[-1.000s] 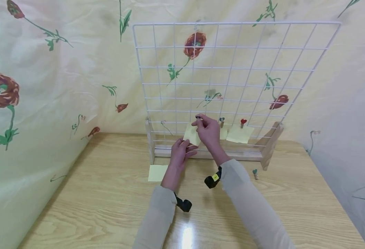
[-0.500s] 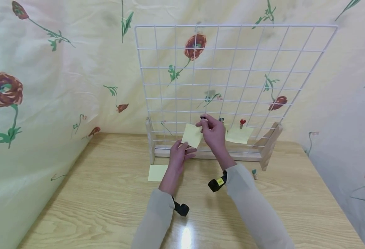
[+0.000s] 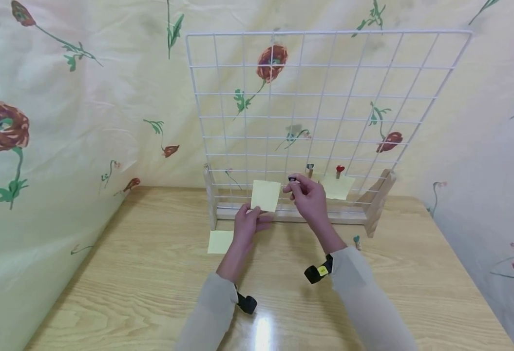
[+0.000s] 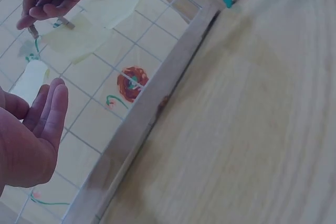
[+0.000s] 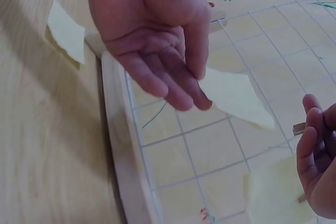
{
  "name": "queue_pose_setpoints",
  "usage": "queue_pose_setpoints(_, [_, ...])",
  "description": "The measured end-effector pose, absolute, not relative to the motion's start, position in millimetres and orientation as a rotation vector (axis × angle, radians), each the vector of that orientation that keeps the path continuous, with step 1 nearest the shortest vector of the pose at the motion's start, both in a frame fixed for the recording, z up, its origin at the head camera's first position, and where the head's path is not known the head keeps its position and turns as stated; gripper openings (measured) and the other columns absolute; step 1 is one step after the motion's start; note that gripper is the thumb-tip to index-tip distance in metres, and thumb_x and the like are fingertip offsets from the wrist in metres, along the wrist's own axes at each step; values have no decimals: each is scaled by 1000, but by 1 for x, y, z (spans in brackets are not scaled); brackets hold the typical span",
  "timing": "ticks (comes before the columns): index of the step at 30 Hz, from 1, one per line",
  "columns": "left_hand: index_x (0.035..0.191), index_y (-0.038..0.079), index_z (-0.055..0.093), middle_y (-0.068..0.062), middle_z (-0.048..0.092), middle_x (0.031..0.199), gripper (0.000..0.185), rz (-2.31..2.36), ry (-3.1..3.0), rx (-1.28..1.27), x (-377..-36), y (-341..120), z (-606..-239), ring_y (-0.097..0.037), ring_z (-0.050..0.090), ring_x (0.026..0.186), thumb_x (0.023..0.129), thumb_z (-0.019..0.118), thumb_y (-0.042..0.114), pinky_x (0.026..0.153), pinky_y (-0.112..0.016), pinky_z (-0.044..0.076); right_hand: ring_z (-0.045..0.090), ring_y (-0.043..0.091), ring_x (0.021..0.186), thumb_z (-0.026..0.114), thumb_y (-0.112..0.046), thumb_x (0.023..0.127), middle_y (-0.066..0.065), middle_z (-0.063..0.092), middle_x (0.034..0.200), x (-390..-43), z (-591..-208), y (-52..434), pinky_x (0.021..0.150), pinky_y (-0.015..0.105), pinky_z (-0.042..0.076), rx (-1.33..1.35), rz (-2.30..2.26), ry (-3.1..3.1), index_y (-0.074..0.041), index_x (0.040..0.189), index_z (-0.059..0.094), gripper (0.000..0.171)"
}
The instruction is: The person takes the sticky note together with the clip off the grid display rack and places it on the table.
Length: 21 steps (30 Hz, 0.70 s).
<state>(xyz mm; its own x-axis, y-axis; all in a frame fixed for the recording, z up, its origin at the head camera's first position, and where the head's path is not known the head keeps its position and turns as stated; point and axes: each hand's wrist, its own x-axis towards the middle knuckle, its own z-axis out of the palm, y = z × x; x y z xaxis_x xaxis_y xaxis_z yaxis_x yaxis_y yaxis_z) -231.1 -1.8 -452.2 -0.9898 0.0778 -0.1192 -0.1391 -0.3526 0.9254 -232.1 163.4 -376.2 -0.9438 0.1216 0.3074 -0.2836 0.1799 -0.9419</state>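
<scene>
Holding a yellow note [image 3: 265, 195] up against the white wire grid [image 3: 327, 97] while a small clip [image 3: 292, 179] waits beside it.

Left hand [image 3: 247, 224] pinches the note's lower edge in front of the grid's bottom rows, just above the wooden base [image 3: 292, 216]. Right hand [image 3: 311, 201], just right of the note, has its grip pressed on the clip. Further right along the grid hangs another note [image 3: 337, 187] under a red clip [image 3: 339, 170]. One more note [image 3: 220, 242] lies on the surface at the grid's left foot.
</scene>
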Motion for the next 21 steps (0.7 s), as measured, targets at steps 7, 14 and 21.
queue_pose_setpoints(7, [105,0,45,-23,64,102,13,2433,1787,-68,-224,-7,-462,-38,69,92,99,48,12,75,-36,60,56,9,60,54,-6,98,-6,66,72,-225,-394,182,50,16,46,117,1817,-2250,6,120,61,26])
queue_pose_setpoints(14, [116,-6,44,-25,62,112,25,2390,1830,-73,-214,-15,-471,-26,71,82,99,48,13,74,-33,60,55,7,63,52,-8,99,-2,65,72,-213,-412,209,56,18,49,44,1891,-2352,10,116,60,26])
queue_pose_setpoints(21, [122,-8,40,-27,59,119,30,2333,1809,-167,-211,-20,-479,-20,71,78,101,46,12,73,-31,60,53,7,62,50,-7,99,1,63,73,-201,-431,233,56,18,47,-5,1927,-2388,16,115,57,28])
